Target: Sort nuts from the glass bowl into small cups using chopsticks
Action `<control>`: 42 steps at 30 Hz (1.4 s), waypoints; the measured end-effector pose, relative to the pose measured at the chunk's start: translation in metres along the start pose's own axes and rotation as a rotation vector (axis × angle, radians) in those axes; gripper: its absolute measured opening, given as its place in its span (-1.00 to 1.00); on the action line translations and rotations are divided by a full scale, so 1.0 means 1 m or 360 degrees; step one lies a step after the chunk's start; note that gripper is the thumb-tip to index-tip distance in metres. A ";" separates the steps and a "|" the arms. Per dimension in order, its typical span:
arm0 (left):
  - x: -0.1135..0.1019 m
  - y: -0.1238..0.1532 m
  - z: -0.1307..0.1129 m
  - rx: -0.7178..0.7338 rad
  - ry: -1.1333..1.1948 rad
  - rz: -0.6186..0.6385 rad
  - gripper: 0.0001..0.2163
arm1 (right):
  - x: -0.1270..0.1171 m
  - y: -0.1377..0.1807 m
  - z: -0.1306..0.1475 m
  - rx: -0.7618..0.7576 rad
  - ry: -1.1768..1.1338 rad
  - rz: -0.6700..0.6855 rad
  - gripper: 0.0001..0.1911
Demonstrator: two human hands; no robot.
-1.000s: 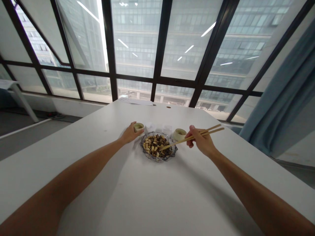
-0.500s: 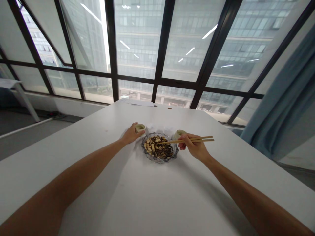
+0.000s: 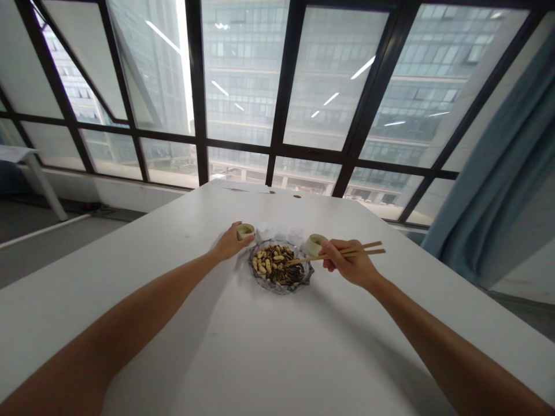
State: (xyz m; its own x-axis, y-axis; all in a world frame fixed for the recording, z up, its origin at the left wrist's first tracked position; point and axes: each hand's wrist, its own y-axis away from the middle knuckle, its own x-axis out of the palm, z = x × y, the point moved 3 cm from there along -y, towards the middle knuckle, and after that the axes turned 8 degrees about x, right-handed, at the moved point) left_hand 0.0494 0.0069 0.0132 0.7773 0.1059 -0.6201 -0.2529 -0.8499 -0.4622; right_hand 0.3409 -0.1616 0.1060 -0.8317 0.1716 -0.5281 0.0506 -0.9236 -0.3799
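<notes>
My left hand (image 3: pixel 229 242) is wrapped round a small pale green cup (image 3: pixel 245 230) at the left of a glass dish. In my right hand (image 3: pixel 347 261) is a pair of wooden chopsticks (image 3: pixel 366 249), their tips over the contents of the dish. The clear glass dish (image 3: pixel 281 289) has a wavy rim and holds peanuts (image 3: pixel 265 264) on the left and dark striped sunflower seeds (image 3: pixel 295 274) on the right. A second pale green cup (image 3: pixel 313 245) stands at the dish's right, partly behind my right fingers. Whether the tips grip anything is too small to tell.
Behind the dish, whitish clear items (image 3: pixel 280 233) stand on the white table (image 3: pixel 269 352). Papers (image 3: pixel 243 186) and a small brown disc (image 3: pixel 297 196) lie near its far edge. Dark-framed windows rise beyond, with a blue curtain (image 3: pixel 485 190) at right.
My right hand has shifted slightly right, and the chopstick tips have moved right from the peanuts toward the sunflower seeds. My left hand stays on its cup. The view has tilted a little.
</notes>
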 end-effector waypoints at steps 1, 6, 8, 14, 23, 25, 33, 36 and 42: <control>0.000 0.000 0.000 0.0002 0.0008 0.0003 -0.30 | 0.000 0.001 0.002 -0.0027 0.0044 0.0014 -0.40; -0.001 0.001 -0.001 -0.0003 0.0020 0.0022 -0.30 | -0.010 0.002 0.007 -0.0056 0.0092 -0.0151 -0.35; -0.001 0.001 -0.001 0.0001 0.0021 0.0023 -0.29 | -0.014 0.003 0.008 -0.0048 0.0076 -0.0212 -0.35; 0.000 0.000 0.001 0.0024 0.0020 0.0007 -0.30 | -0.018 0.004 0.013 -0.0098 0.0248 -0.0212 -0.33; 0.001 -0.001 0.004 0.0022 0.0020 0.0000 -0.27 | -0.014 0.007 0.032 -0.0360 0.0592 0.0049 -0.39; 0.001 0.000 0.003 0.0018 0.0021 0.0010 -0.27 | -0.012 0.009 0.036 -0.0402 0.0683 0.0093 -0.39; 0.001 0.000 0.001 0.0003 0.0019 0.0014 -0.27 | -0.004 0.011 0.041 -0.0535 0.0862 0.0177 -0.42; 0.001 0.000 0.001 0.0002 0.0024 0.0022 -0.26 | -0.007 0.010 0.040 -0.0459 0.0740 0.0181 -0.41; 0.001 0.000 -0.001 0.0038 -0.0172 -0.0059 -0.35 | -0.023 0.003 0.028 -0.0063 0.0137 -0.0070 -0.41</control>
State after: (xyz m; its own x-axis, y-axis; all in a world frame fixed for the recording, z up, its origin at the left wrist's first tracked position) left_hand 0.0504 0.0070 0.0132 0.7200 0.1935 -0.6664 -0.2396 -0.8319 -0.5005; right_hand 0.3446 -0.1781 0.1376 -0.7830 0.2422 -0.5729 0.0381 -0.9006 -0.4330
